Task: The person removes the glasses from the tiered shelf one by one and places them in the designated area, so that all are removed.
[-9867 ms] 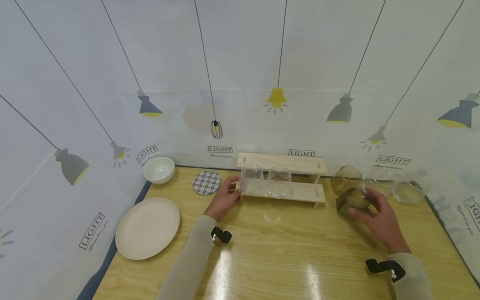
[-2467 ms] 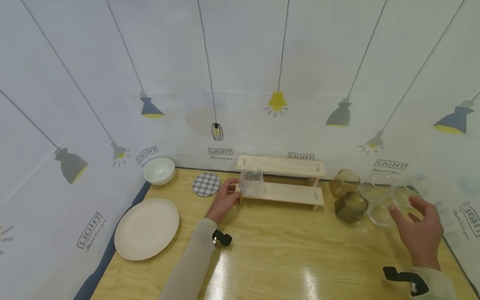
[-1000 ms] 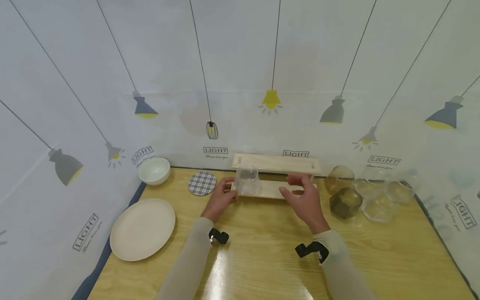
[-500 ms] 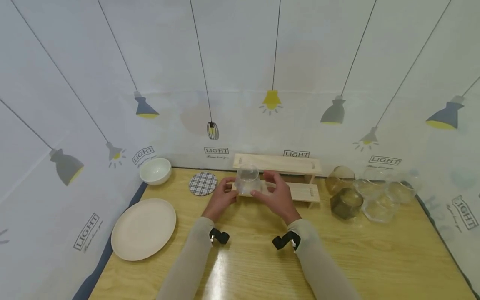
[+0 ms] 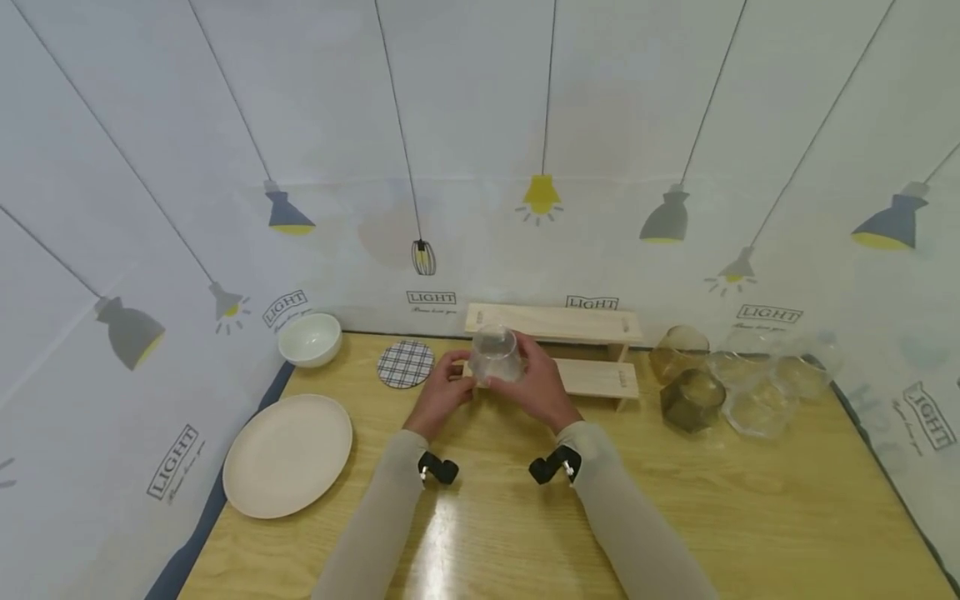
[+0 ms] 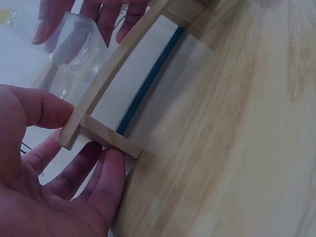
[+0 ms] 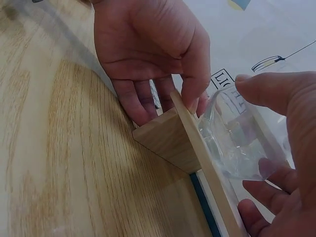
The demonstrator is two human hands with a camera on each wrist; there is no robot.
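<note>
Right hand [image 5: 534,387] grips the clear glass [image 5: 495,355], thumb on one side and fingers curled round the other; the right wrist view shows the thumb [image 7: 269,94] above the glass [image 7: 237,140] and the fingers [image 7: 269,180] below it. Left hand [image 5: 441,390] holds the left end of the wooden rack [image 5: 596,377]: in the left wrist view the thumb [image 6: 37,106] presses the end of the lower shelf [image 6: 106,81] from above and the fingers [image 6: 98,177] curl under the foot block [image 6: 111,138]. Whether the glass rests on the shelf or is lifted just clear of it cannot be told; it is at the left end of the lower shelf, between the two hands.

Upper shelf [image 5: 555,321] stands behind, against the wall sheet. Left of the rack a checked coaster [image 5: 405,364] lies on the table [image 5: 675,517], near the left hand. Farther left are a white bowl [image 5: 310,339] at the back corner and a cream plate [image 5: 288,456] nearer the front. Right of the rack, well apart from the hands, stands a cluster of glasses: two amber ones [image 5: 692,400] and several clear ones [image 5: 757,404], close together.
</note>
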